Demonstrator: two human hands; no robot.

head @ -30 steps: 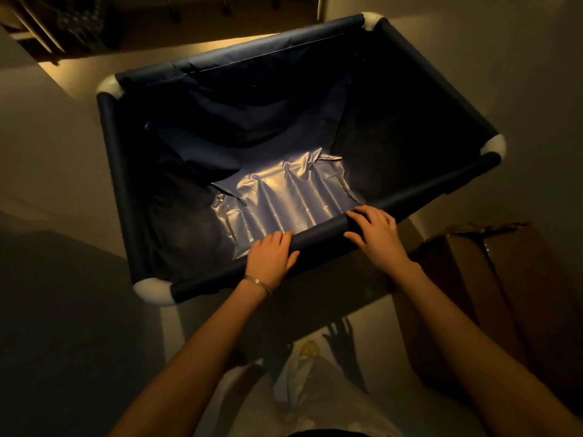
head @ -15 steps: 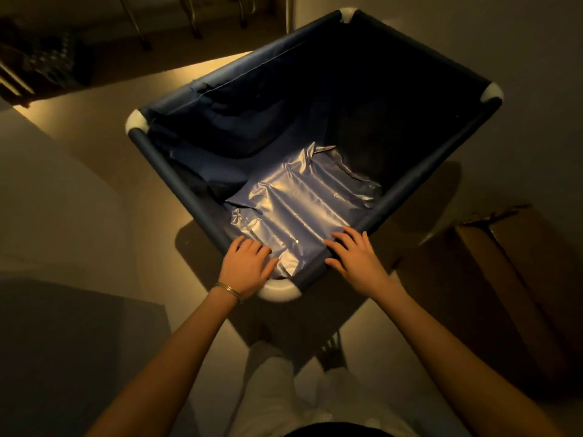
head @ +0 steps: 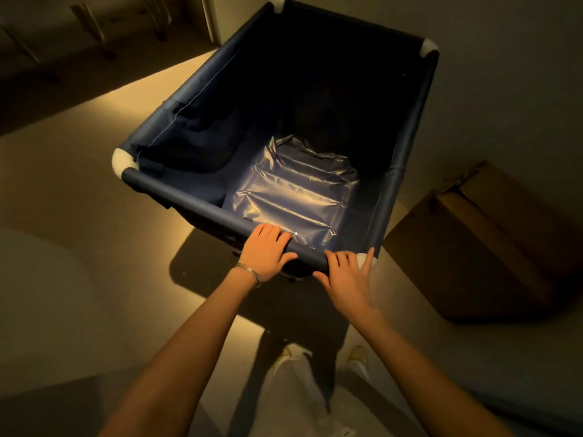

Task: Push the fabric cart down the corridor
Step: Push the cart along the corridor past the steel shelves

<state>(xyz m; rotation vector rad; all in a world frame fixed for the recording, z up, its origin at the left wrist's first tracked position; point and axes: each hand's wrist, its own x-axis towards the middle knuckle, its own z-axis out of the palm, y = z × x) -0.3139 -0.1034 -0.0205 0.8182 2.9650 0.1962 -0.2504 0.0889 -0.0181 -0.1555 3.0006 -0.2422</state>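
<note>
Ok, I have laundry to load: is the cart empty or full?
Nearly empty. The fabric cart holds only a flat shiny plastic sheet on its floor; the far end is too dark to tell.

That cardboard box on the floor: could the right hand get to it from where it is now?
Probably yes. The right hand rests on the cart rail at its near right corner, and only bare floor lies between it and the box. It would have to let go first.
</note>
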